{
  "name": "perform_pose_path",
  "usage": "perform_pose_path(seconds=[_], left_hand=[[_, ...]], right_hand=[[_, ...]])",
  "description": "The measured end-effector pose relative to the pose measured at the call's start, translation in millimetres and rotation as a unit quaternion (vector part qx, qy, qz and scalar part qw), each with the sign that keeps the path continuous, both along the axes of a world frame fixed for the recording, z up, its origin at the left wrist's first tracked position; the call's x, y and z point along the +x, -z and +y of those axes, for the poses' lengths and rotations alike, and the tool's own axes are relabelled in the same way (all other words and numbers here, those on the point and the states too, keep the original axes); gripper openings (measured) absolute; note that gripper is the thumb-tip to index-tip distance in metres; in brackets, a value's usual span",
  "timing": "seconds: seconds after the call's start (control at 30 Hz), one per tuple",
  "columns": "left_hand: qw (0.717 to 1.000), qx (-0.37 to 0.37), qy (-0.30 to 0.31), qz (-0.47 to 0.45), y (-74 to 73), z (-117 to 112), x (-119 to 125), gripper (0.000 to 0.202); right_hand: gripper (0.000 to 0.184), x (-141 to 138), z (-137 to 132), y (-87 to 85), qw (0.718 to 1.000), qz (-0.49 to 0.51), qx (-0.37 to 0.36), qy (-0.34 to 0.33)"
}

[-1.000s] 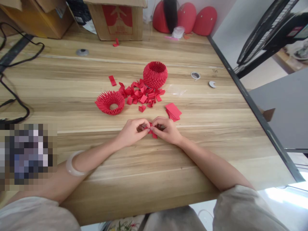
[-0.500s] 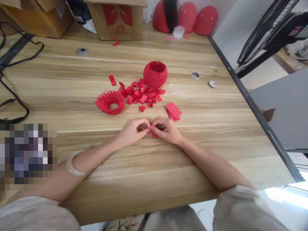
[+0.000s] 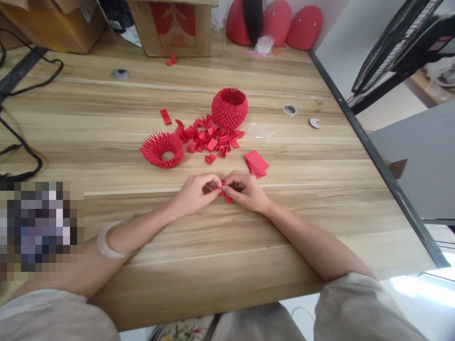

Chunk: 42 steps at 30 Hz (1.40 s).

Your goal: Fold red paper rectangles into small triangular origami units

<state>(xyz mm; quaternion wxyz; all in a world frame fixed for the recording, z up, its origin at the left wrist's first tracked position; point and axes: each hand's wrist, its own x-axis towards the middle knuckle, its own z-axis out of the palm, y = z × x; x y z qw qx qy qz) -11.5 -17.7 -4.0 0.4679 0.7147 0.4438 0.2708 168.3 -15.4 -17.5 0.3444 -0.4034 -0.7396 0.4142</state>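
Observation:
Between my fingertips, low over the wooden table, is a small piece of red paper, partly hidden by the fingers. My left hand pinches it from the left, and my right hand pinches it from the right, thumbs nearly touching. Just beyond my right hand lies a stack of red paper slips. A loose pile of folded red paper pieces spreads farther back. Left of the pile sits a shallow red folded-paper bowl; behind it stands a rounder red folded-paper vase.
A cardboard box and several red rounded objects line the back. A tape roll lies at the right. Black cables run along the left side. A fan stands beyond the right edge.
Both hands keep nearly the same pose around the red paper. The view has shifted very slightly; nothing else visibly moved.

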Motion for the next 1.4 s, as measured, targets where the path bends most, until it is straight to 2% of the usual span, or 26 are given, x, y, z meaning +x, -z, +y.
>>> perform_pose_path(seconds=[0.93, 1.4], left_hand=[[1.000, 0.010, 0.000, 0.011, 6.6, 0.3, -1.3, 0.010], [1.000, 0.010, 0.003, 0.013, 5.3, 0.3, -1.6, 0.011]], right_hand=[[0.010, 1.0, 0.5, 1.5, 1.000, 0.000, 0.009, 0.000], [0.012, 1.7, 1.8, 2.5, 1.000, -0.004, 0.010, -0.013]])
